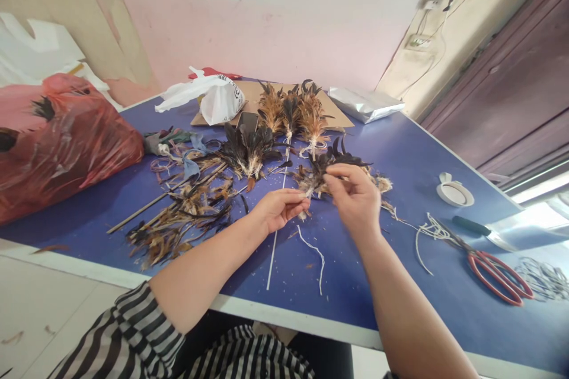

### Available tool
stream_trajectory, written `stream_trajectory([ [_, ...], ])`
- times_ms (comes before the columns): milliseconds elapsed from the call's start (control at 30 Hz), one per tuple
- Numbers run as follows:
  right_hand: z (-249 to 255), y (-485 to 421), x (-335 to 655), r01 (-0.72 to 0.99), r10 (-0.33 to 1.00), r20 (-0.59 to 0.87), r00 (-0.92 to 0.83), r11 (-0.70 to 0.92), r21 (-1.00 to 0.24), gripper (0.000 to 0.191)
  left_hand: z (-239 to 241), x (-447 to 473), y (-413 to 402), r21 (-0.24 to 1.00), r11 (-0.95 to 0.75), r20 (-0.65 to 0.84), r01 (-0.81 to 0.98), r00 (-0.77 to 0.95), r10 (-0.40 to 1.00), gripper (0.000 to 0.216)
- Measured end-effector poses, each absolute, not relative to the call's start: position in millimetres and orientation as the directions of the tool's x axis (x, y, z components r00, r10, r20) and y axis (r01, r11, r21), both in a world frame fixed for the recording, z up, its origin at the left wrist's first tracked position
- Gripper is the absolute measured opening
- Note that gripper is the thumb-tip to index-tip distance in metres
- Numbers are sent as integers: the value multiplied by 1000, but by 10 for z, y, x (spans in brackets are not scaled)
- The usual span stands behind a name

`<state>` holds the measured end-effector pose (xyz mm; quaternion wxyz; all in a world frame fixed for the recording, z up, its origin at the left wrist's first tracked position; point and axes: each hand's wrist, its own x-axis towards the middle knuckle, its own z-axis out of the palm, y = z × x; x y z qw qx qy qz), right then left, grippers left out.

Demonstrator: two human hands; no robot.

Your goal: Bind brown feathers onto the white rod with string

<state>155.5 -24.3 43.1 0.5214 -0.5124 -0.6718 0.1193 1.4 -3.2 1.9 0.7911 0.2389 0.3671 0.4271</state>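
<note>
My left hand is closed in a pinch on the quill end of a small bunch of dark and tan feathers held over the blue table. Just to its right, my right hand curls its fingers on the same bunch near the stems. A thin white stick and a piece of white string lie on the table below my hands. Tied feather bundles rest on cardboard farther back. A loose pile of brown feathers lies to the left.
A red plastic bag of feathers fills the left end. A white plastic bag and a silver packet sit at the back. At the right lie red-handled scissors, a white tape roll, cut strings and rubber bands.
</note>
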Motion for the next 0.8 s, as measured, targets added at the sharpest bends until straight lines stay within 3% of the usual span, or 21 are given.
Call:
stream_trajectory([
  [33, 453, -245, 1604, 528, 871, 486, 74, 379, -760, 25, 33, -7, -19, 648, 557, -397, -520, 394, 829, 9],
  [100, 450, -221, 1688, 492, 976, 192, -104, 219, -843, 28, 61, -41, -10, 575, 615, -404, -539, 467, 787, 9],
  [167, 387, -172, 1723, 442, 965, -13, -261, 108, -891, 26, 80, -60, -23, 528, 671, -380, -521, 561, 735, 9],
  [367, 233, -125, 1661, 51, 878, 71, -474, 108, -993, 30, 47, -54, -90, 485, 795, -252, -365, 812, 527, 6],
  [500, 296, -161, 1674, 39, 816, 53, -576, 92, -995, 35, 22, -31, -120, 476, 838, -273, -267, 861, 429, 7],
  [600, 301, -154, 1673, 49, 745, -54, -665, -29, -998, 40, 31, -8, -152, 496, 837, -295, -230, 862, 412, 13],
  [800, 185, -82, 1627, -36, 772, -72, -632, -122, -992, 21, 57, 13, -179, 501, 832, -306, -239, 850, 429, 14],
])
